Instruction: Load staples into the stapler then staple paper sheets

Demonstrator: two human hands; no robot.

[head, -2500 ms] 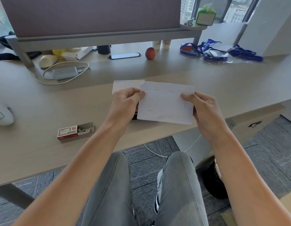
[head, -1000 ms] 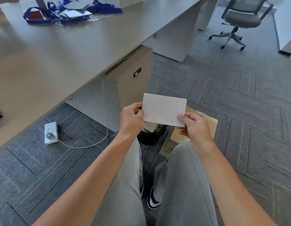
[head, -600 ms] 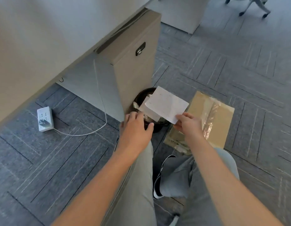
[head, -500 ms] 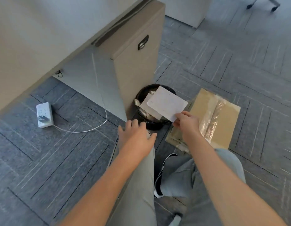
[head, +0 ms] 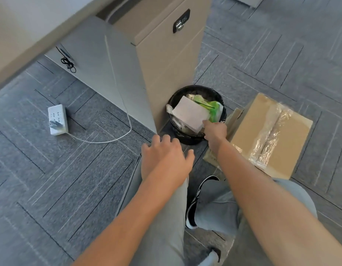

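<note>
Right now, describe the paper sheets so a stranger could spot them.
Find the tall beige cabinet; the black bin stands at its foot. The paper sheets lie tilted on the rubbish, right hand at their corner: flat, plain white, beside crumpled green wrapping.

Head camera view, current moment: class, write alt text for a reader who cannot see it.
A person's right hand lowers white paper sheets, pinched at a corner, into a black waste bin on the carpet beside a beige desk pedestal. The left hand hovers open above the knee; a cardboard box lies right of the bin.
</note>
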